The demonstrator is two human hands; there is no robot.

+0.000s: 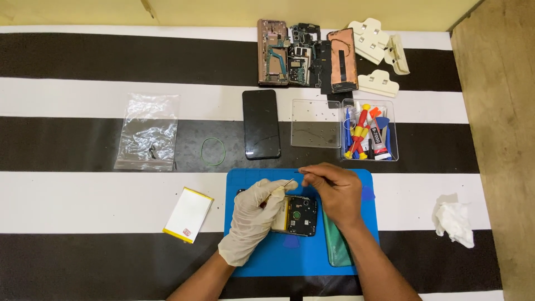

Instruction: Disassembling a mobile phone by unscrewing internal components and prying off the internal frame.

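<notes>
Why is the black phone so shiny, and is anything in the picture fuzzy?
In the head view, soft light from above puts a faint sheen on the black phone and glints on the clear plastic bag; shadows are faint; the tiny parts of the opened phone under the left hand and right hand look slightly soft.

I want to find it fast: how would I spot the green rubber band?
Look at the striped table, on the black stripe above the blue mat. The green rubber band lies between a clear plastic bag and a dark phone. It's the only thin green ring.
</notes>
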